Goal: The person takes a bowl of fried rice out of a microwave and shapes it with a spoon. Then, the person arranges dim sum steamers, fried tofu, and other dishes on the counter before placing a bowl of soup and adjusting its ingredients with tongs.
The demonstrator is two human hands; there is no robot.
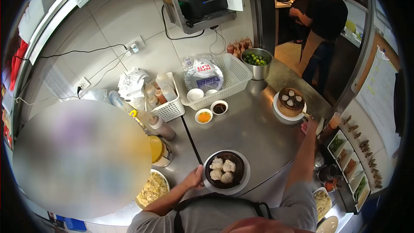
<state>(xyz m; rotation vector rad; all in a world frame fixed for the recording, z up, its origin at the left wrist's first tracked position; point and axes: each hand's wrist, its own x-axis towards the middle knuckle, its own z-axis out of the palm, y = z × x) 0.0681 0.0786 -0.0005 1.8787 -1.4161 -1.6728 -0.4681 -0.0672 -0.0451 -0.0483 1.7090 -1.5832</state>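
Left hand [197, 177] clasps a round white plate [247, 175] bearing a dark round steamer [239, 175], four pale dumplings [228, 165] inside, on the steel table [263, 146] — right hand [307, 126], grip unclear, beside a tan round steamer [290, 111].

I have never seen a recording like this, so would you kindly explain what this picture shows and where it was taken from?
There is no machine: one camera, worn on a person's head, looks forward and down at their bare hands. The left hand is at the edge of the near plate, which bears a dark round steamer with four dumplings. The right hand is beside the far plate and its wooden steamer; what it grips, if anything, is unclear. Also on the metal table are two small sauce bowls, a basket of bottles and a steel pot.
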